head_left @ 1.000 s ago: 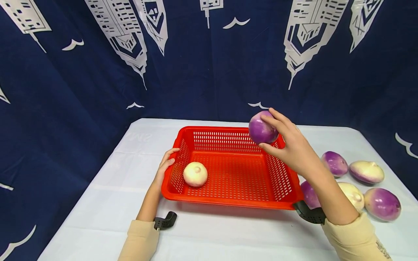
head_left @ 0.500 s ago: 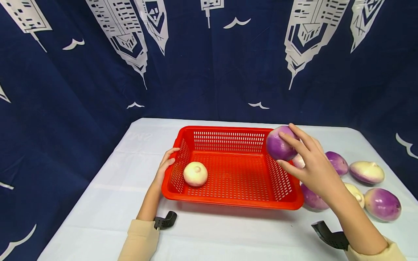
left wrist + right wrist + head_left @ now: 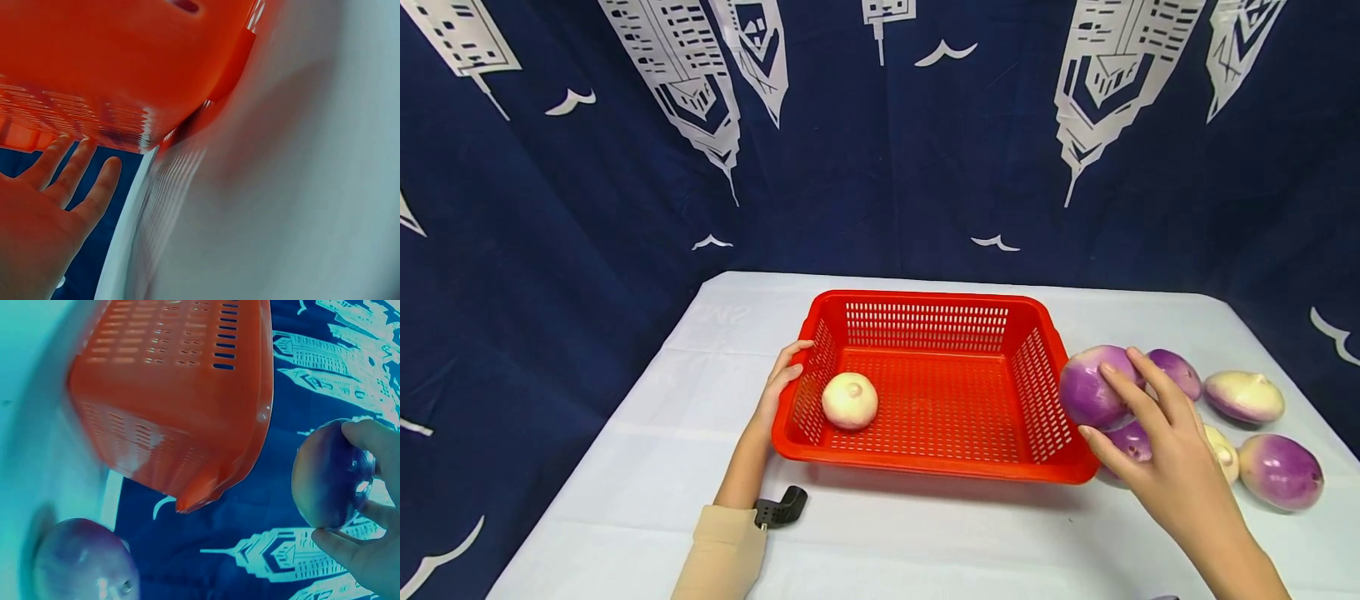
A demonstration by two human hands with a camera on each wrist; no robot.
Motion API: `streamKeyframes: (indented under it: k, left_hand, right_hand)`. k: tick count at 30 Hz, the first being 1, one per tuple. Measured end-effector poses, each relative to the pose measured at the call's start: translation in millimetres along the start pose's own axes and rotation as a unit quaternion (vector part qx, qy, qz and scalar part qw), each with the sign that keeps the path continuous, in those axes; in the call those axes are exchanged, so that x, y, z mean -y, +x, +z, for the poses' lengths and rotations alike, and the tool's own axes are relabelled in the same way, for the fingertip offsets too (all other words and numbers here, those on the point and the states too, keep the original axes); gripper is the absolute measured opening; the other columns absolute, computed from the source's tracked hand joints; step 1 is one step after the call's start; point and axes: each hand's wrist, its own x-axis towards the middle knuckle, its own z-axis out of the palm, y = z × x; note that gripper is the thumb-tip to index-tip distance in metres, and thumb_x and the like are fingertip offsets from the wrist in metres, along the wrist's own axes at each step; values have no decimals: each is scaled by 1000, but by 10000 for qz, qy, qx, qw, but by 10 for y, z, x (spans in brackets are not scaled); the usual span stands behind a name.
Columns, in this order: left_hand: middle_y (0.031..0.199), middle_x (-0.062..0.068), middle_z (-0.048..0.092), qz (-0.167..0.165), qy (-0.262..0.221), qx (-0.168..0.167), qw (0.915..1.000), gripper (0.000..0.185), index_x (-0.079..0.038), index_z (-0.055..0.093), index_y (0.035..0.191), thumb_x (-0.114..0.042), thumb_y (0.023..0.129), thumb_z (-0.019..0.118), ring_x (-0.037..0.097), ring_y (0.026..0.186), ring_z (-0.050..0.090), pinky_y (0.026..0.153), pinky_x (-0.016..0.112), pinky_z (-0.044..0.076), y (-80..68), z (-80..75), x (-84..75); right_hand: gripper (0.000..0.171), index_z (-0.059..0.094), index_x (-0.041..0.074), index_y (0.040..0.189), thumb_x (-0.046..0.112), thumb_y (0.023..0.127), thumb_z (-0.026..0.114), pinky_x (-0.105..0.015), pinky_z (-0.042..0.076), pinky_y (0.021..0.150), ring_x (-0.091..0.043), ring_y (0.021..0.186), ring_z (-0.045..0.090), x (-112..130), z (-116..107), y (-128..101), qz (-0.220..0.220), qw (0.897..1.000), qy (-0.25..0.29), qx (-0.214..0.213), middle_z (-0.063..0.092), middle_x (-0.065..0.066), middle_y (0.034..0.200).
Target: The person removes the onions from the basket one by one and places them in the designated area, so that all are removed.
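Observation:
My right hand [image 3: 1176, 450] pinches a glossy purple-and-cream turnip [image 3: 1092, 390] between thumb and fingertips, just past the right rim of a red slotted plastic basket [image 3: 925, 468]. In the right wrist view, the held turnip [image 3: 331, 475] shows its cream end towards the basket. My left hand [image 3: 778, 387] touches the basket's left rim. Its fingers lie fairly straight against the outer wall in the left wrist view. Inside the basket, on the left, rests a cream turnip [image 3: 850, 402] with its nub up.
Several more turnips lie on the white table [image 3: 647, 467] right of the basket, among them a purple turnip [image 3: 1281, 472] and a paler turnip [image 3: 1243, 396]. My right hand partly covers some of them. A dark blue printed cloth [image 3: 880, 167] hangs behind the table.
My right hand has carried the turnip from above the basket's back right corner to the right and towards me, lower, beside the other turnips. The left hand has stayed at the rim.

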Motion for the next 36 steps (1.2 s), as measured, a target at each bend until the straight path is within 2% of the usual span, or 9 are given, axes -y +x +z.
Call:
streamKeyframes:
  k: [3, 7, 9, 16, 23, 30, 33, 36]
  left_hand:
    - [122, 4, 39, -3, 4, 19, 10000, 38, -16, 38, 123, -6, 88, 24, 14, 106, 43, 86, 23, 40, -7, 0, 3]
    - [119, 2, 41, 71, -47, 45, 10000, 36, -17, 40, 121, -7, 89, 26, 12, 104, 45, 84, 22, 41, -2, -7, 19]
    - [118, 0, 42, 118, -53, 61, 9999, 36, -18, 41, 121, -7, 89, 27, 12, 103, 45, 84, 23, 41, 7, -10, 27]
    - [119, 3, 41, -17, -13, -30, 10000, 38, -17, 40, 121, -5, 88, 25, 13, 104, 44, 85, 23, 41, -12, 13, 14]
    - [121, 5, 38, -108, -6, -46, 9999, 38, -15, 37, 123, -6, 89, 24, 14, 105, 43, 85, 23, 40, -12, 17, -3]
    - [120, 4, 39, 13, -40, 12, 10000, 38, -16, 39, 122, -5, 89, 24, 13, 105, 44, 85, 22, 40, -13, 14, 3]
    - [121, 5, 39, -18, -42, -3, 10000, 38, -17, 38, 122, -5, 89, 23, 13, 105, 44, 85, 22, 41, -1, 8, 10]
    - [123, 7, 37, -87, 2, -18, 10000, 38, -15, 36, 124, -5, 89, 22, 15, 107, 43, 86, 23, 40, -1, 3, 8]
  right_hand:
    - [71, 46, 17, 133, 12, 69, 76, -67, 25, 92, -44, 125, 30, -31, -19, -131, 233, 9997, -99, -1, 32, -13, 143]
    - [76, 42, 20, 136, 11, 68, 76, -70, 21, 93, -48, 122, 29, -97, -20, -284, 715, 9968, -292, 205, 29, -13, 145]
    - [77, 40, 21, 137, 12, 69, 76, -71, 22, 90, -49, 122, 29, -140, -17, -353, 902, 9948, -377, 284, 28, -13, 146]
    - [73, 43, 18, 135, 13, 70, 75, -67, 16, 99, -49, 123, 29, -308, 10, -617, 1093, 9927, -467, 222, 28, -15, 146]
    - [76, 36, 19, 139, 18, 73, 73, -70, 23, 90, -52, 116, 29, -470, 83, -837, 1740, 9786, -799, 753, 23, -18, 147]
    - [77, 33, 16, 140, 17, 74, 72, -71, 18, 92, -53, 111, 31, -643, 128, -997, 1670, 9777, -718, 1054, 25, -27, 142]
    - [78, 35, 14, 138, 17, 71, 74, -71, 24, 85, -54, 107, 35, -692, 143, -1016, 1530, 9785, -678, 1206, 30, -30, 136]
    - [77, 34, 10, 138, 22, 73, 73, -71, 29, 79, -55, 105, 38, -723, 154, -1015, 1550, 9716, -637, 1668, 32, -33, 132]
